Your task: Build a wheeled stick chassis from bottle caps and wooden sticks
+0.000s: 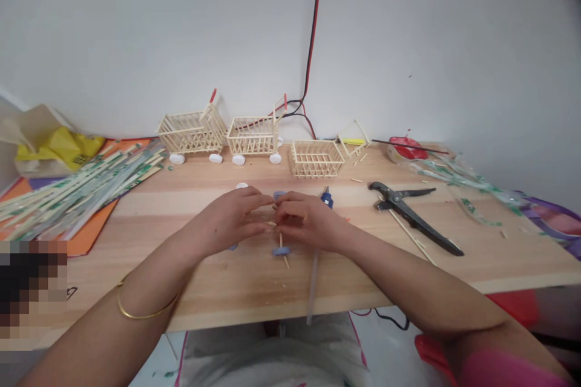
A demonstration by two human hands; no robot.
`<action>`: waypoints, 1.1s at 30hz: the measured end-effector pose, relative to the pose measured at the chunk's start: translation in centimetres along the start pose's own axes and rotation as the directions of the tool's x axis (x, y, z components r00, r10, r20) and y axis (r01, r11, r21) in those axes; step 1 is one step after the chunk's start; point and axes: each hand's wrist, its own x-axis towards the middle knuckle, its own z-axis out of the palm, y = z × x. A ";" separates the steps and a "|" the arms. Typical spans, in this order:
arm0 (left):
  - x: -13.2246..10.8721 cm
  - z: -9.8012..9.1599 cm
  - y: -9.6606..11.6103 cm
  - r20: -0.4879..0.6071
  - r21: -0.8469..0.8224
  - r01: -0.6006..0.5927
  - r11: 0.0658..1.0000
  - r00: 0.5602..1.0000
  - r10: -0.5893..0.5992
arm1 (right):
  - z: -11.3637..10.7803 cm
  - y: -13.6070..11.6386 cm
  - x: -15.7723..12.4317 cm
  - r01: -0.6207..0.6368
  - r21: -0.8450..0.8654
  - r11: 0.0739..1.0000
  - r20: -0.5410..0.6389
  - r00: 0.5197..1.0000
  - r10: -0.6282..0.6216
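Note:
Over the middle of the table, my left hand (229, 217) and my right hand (308, 221) meet fingertip to fingertip. Between my right fingers runs a thin wooden axle (281, 239), with a blue-grey wheel (281, 251) near its front end and another wheel (279, 195) at the back. My left fingers and thumb bend towards the same spot; what they hold, if anything, is hidden. A white wheel (242, 185) shows behind my left hand, and part of a bluish wheel (233, 247) below it. A blue-tipped glue gun (327, 198) lies just behind my right hand, partly covered.
Along the wall stand two wheeled stick carts (190, 133) (252, 136) and a wheelless stick basket (316, 158). Dark pliers (415, 217) lie right, beside thin sticks (413, 237). Wrapped sticks (91, 193) are piled left. A red bowl (407, 148) sits at the back right.

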 end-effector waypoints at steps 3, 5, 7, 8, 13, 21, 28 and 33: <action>0.0 0.2 0.0 -0.016 0.000 -0.005 1.000 1.000 0.005 | 0.0 0.0 0.0 0.004 -0.002 1.000 -0.006 1.000 -0.004; -0.1 0.2 0.1 -0.025 -0.003 -0.004 1.000 1.000 0.004 | 0.0 0.0 0.0 0.003 -0.005 1.000 -0.009 1.000 -0.003; -0.1 0.2 0.1 -0.027 -0.009 -0.002 1.000 1.000 0.002 | 0.0 -0.1 0.1 0.001 -0.003 1.000 -0.011 1.000 -0.001; -0.1 0.2 0.1 -0.028 -0.012 -0.003 1.000 1.000 0.003 | 0.0 -0.2 0.1 0.000 0.000 1.000 -0.013 1.000 0.000; 0.0 0.3 0.0 -0.038 -0.011 -0.012 1.000 0.999 0.011 | -0.1 -0.3 0.2 -0.001 -0.002 1.000 -0.015 1.000 0.001; 0.0 0.4 0.0 -0.047 -0.011 -0.019 1.000 0.999 0.018 | -0.1 -0.3 0.1 -0.009 0.008 1.000 -0.012 1.000 0.009; 0.0 0.4 -0.2 -0.045 0.015 -0.025 1.000 0.999 0.026 | -0.2 -0.3 0.1 -0.073 -0.006 0.997 -0.009 0.997 0.073; -0.1 0.4 -0.2 -0.045 0.014 -0.019 1.000 0.999 0.020 | -0.2 -0.4 0.1 -0.155 -0.034 0.987 -0.018 0.988 0.154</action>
